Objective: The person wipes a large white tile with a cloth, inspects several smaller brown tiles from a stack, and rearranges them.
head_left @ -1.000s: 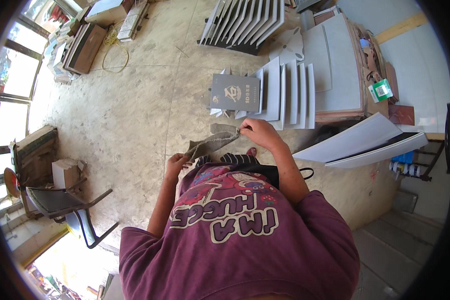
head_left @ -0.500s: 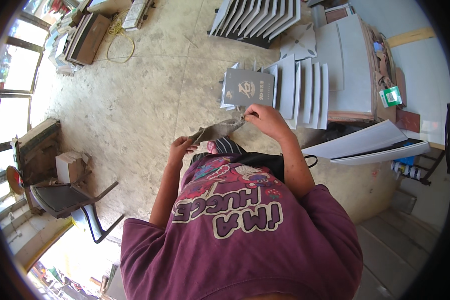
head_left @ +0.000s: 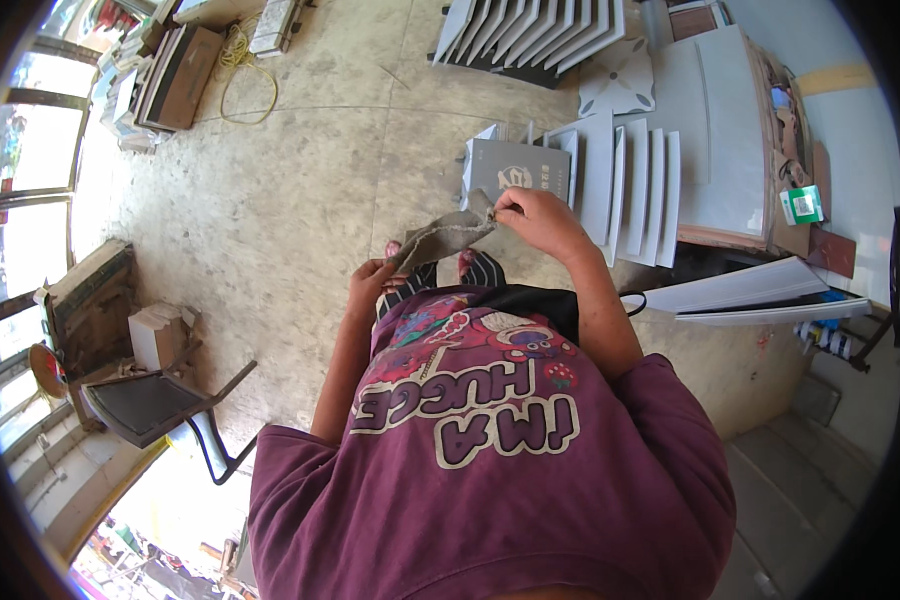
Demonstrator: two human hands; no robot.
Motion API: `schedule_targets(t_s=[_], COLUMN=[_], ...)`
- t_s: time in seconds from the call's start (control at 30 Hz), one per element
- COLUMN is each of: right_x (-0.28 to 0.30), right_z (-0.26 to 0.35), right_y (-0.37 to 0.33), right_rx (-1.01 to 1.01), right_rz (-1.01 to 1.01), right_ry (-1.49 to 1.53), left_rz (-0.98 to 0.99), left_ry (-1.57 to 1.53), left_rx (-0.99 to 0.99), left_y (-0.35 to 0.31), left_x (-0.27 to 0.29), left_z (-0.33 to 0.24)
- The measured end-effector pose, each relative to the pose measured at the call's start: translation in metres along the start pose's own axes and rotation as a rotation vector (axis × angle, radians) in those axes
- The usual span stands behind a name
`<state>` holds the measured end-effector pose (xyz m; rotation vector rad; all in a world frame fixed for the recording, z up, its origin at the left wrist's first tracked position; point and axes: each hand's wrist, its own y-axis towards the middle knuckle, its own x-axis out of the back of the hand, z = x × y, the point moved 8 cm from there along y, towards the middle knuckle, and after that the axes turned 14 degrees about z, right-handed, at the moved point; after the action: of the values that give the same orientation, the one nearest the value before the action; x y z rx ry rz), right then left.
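Note:
A grey-brown cloth with a frayed, rough edge is stretched between my two hands in front of my waist. My left hand grips its lower left end, fingers closed over the fabric. Higher up, my right hand pinches the other end between thumb and fingertips. Just beyond the right hand stands a grey display panel with a pale emblem, partly covered by the cloth and hand. Beside it, several tile sample boards stand upright in a row.
Another rack of fanned boards is at the top, near a patterned tile. Long white panels lean at the right. A dark chair stands at left by a cardboard box. A yellow cable lies coiled on the floor.
The cloth's right end has been raised, and its middle hangs in a wider fold. My view has shifted slightly, with the surroundings sliding rightward. Both hands keep their hold.

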<state>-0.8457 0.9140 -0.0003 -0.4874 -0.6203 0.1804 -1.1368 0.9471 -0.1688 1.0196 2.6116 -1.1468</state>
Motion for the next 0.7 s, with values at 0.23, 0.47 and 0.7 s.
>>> schedule_targets(t_s=[0.23,0.47,0.7], right_x=[0.007,0.009,0.042], right_z=[0.046,0.087,0.081], right_y=[0.059,0.117,0.138], right_rx=[-0.039,-0.084,0.038], right_rz=[-0.053,-0.203,-0.562], right_ry=[0.006,0.126,0.534], left_rz=[0.049,0.098,0.121], left_ry=[0.021,0.179,0.205], left_rx=[0.075,0.105,0.068], left_y=[0.029,0.052,0.09], left_x=[0.063,0.137,0.169], left_z=[-0.036,-0.12,-0.185])
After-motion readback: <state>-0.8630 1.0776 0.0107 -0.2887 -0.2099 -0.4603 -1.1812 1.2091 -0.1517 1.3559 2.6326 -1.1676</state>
